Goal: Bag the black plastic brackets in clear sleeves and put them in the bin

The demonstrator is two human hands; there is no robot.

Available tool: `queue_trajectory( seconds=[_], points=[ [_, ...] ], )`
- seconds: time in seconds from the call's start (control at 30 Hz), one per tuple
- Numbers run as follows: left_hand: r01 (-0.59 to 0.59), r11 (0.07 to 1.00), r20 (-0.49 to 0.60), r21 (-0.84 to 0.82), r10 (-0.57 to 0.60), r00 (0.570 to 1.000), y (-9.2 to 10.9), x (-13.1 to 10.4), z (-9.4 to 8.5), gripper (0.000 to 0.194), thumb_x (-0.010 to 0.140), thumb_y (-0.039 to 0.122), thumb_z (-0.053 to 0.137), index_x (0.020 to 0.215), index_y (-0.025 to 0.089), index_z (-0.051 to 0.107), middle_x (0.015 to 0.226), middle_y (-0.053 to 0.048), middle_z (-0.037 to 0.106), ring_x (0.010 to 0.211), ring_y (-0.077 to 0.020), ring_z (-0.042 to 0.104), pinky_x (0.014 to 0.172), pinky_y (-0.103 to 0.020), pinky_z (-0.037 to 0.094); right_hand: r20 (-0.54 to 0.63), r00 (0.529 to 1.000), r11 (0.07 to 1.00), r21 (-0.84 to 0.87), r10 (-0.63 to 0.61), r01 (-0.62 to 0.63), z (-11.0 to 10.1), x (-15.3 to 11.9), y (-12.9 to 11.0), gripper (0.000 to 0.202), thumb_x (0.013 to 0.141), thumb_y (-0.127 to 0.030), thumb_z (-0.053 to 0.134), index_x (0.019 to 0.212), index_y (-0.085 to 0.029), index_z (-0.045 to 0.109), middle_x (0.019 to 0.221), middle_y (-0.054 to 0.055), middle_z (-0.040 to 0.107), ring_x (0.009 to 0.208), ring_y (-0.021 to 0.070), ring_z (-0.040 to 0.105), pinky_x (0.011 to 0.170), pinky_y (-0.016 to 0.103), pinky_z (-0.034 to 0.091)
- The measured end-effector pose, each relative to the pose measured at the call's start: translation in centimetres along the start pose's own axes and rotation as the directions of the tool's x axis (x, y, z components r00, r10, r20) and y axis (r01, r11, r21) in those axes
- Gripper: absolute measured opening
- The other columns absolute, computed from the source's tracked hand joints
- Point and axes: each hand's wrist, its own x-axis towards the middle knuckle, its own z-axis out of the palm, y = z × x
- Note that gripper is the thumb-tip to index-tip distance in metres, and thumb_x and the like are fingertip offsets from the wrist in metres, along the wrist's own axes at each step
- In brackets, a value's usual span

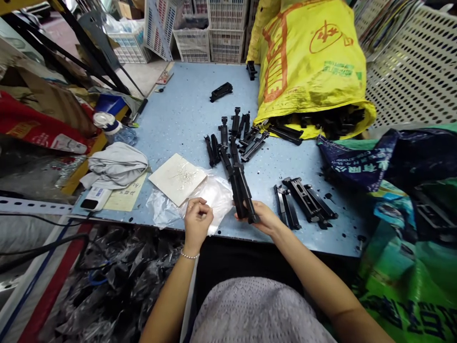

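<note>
My right hand (260, 217) grips the near end of two long black plastic parts (240, 188) lying side by side, pointing away from me. My left hand (198, 214) is closed in a pinch over a clear plastic bag (217, 193); what its fingertips hold, if anything, is too small to make out. Just beyond it, a pale square board (177, 179) carries a scatter of tiny pieces. More black parts (223, 131) lie loosely past my right hand, and another group (305, 197) rests to its right.
A yellow sack (314, 62) spills black parts at the back right. Green and blue bags (400, 214) stand at the right edge. On the left are a grey cloth (116, 164), a bottle (114, 128) and a white device (95, 198). White crates (227, 45) stand behind.
</note>
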Motion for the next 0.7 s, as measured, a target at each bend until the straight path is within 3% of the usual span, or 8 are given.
queue_trajectory(
  seconds=[0.1, 0.17, 0.23, 0.33, 0.43, 0.5, 0.6, 0.7],
  points=[
    [-0.245, 0.927, 0.149, 0.284, 0.21, 0.966, 0.0, 0.1, -0.1, 0.023, 0.082, 0.004, 0.052, 0.091, 0.019, 0.066, 0.121, -0.011, 0.058, 0.1, -0.0217, 0.06, 0.084, -0.036, 0.052, -0.006, 1.0, 1.0, -0.022, 0.001, -0.001, -0.4, -0.5, 0.0, 0.039, 0.074, -0.048, 0.077, 0.089, -0.013, 0.072, 0.074, 0.008, 0.073, 0.068, 0.0182, 0.07, 0.07, 0.03, 0.055],
    [-0.315, 0.865, 0.224, 0.39, 0.242, 0.944, 0.1, 0.5, 0.1, 0.04, 0.081, -0.002, 0.046, 0.107, 0.02, 0.067, 0.127, -0.012, 0.058, 0.105, -0.0234, 0.059, 0.092, -0.04, 0.05, -0.017, 1.0, 0.997, -0.08, -0.015, 0.013, -0.5, -0.7, 0.1, 0.038, 0.075, -0.049, 0.075, 0.085, -0.012, 0.072, 0.07, 0.007, 0.072, 0.065, 0.0173, 0.069, 0.066, 0.027, 0.053],
    [-0.27, 0.882, 0.22, 0.387, 0.196, 0.956, 0.2, 0.8, 0.2, 0.052, 0.081, -0.003, 0.043, 0.125, 0.02, 0.06, 0.13, -0.012, 0.057, 0.104, -0.0218, 0.06, 0.093, -0.038, 0.051, -0.055, 0.997, 0.986, -0.159, -0.061, 0.051, -0.7, -0.9, 0.1, 0.039, 0.077, -0.051, 0.073, 0.083, -0.013, 0.072, 0.068, 0.006, 0.072, 0.064, 0.016, 0.067, 0.062, 0.024, 0.05],
    [-0.151, 0.947, 0.243, 0.282, 0.082, 0.967, 0.4, 1.1, 0.3, 0.063, 0.082, 0.0, 0.044, 0.14, 0.022, 0.048, 0.137, -0.012, 0.05, 0.08, -0.0121, 0.061, 0.08, -0.03, 0.053, -0.091, 0.988, 0.97, -0.219, -0.125, 0.102, -1.0, -2.3, -0.3, 0.039, 0.079, -0.052, 0.071, 0.083, -0.013, 0.073, 0.068, 0.005, 0.072, 0.061, 0.014, 0.066, 0.059, 0.023, 0.049],
    [-0.073, 0.982, 0.281, 0.172, 0.022, 0.959, 0.3, 1.3, 0.0, 0.065, 0.081, 0.004, 0.048, 0.141, 0.026, 0.047, 0.137, -0.011, 0.047, 0.067, -0.0062, 0.055, 0.072, -0.025, 0.052, 0.121, 0.99, 0.98, -0.193, 0.067, -0.043, -1.1, -4.3, -0.2, 0.041, 0.077, -0.051, 0.074, 0.087, -0.011, 0.074, 0.075, 0.008, 0.073, 0.058, 0.0147, 0.066, 0.056, 0.024, 0.052],
    [-0.045, 0.995, 0.323, 0.083, 0.016, 0.946, 0.1, 1.4, -0.4, 0.066, 0.082, 0.006, 0.05, 0.143, 0.029, 0.044, 0.138, -0.01, 0.046, 0.07, -0.0056, 0.055, 0.07, -0.023, 0.052, 0.256, 0.933, 0.959, -0.191, 0.253, -0.208, -1.2, -5.0, 0.3, 0.041, 0.073, -0.047, 0.079, 0.087, -0.01, 0.074, 0.082, 0.01, 0.074, 0.057, 0.015, 0.067, 0.054, 0.025, 0.053],
    [-0.072, 0.994, 0.373, 0.083, 0.036, 0.927, 0.2, 1.2, -1.2, 0.069, 0.086, 0.008, 0.049, 0.15, 0.031, 0.034, 0.146, -0.012, 0.041, 0.078, -0.0076, 0.06, 0.074, -0.023, 0.054, 0.227, 0.898, 0.925, -0.136, 0.377, -0.355, -1.6, -4.2, 1.2, 0.042, 0.07, -0.047, 0.08, 0.089, -0.01, 0.073, 0.09, 0.011, 0.074, 0.056, 0.0123, 0.065, 0.053, 0.023, 0.054],
    [-0.26, 0.957, 0.468, 0.132, 0.171, 0.867, 1.2, -0.2, -1.1, 0.073, 0.089, 0.006, 0.043, 0.155, 0.029, 0.02, 0.155, -0.015, 0.032, 0.11, -0.0178, 0.062, 0.093, -0.033, 0.054, 0.172, 0.918, 0.933, -0.115, 0.357, -0.341, -1.7, -2.1, 1.8, 0.041, 0.073, -0.049, 0.078, 0.087, -0.011, 0.072, 0.086, 0.009, 0.073, 0.057, 0.0119, 0.062, 0.056, 0.024, 0.054]
  ],
)
